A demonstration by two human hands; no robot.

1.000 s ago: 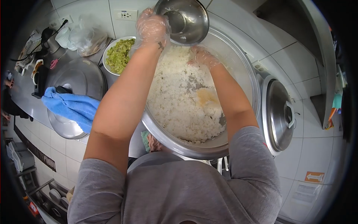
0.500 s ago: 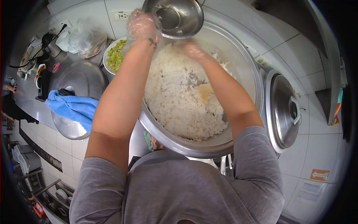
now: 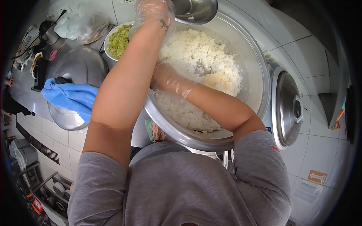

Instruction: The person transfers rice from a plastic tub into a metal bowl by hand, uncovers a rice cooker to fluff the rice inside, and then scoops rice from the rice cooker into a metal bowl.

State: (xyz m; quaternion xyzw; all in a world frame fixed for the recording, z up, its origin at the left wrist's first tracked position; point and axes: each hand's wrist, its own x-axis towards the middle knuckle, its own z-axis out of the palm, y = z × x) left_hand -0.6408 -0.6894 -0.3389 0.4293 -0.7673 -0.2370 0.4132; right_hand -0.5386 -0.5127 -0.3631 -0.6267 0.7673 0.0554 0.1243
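Observation:
A large metal pot (image 3: 260, 79) holds a heap of white rice (image 3: 188, 51), with a yellowish patch of powder or seasoning (image 3: 215, 81) on it. My left hand (image 3: 152, 9), in a clear plastic glove, is closed on the edge of a steel bowl (image 3: 200, 11) over the pot's far side; the frame's top cuts off both. My gloved right hand (image 3: 169, 78) is down at the rice near the pot's left side. Its fingers are hidden behind my left forearm, so I cannot see what they hold.
Left of the pot are a plate of chopped green vegetables (image 3: 118, 41), a big round lid (image 3: 85, 62) and a blue cloth (image 3: 69, 98). A lidded pot (image 3: 288, 109) stands at right. Another person (image 3: 13, 101) is at the far left edge.
My right hand has swept from the pot's far side toward its left side. The steel bowl and my left hand have shifted up and slightly right in view.

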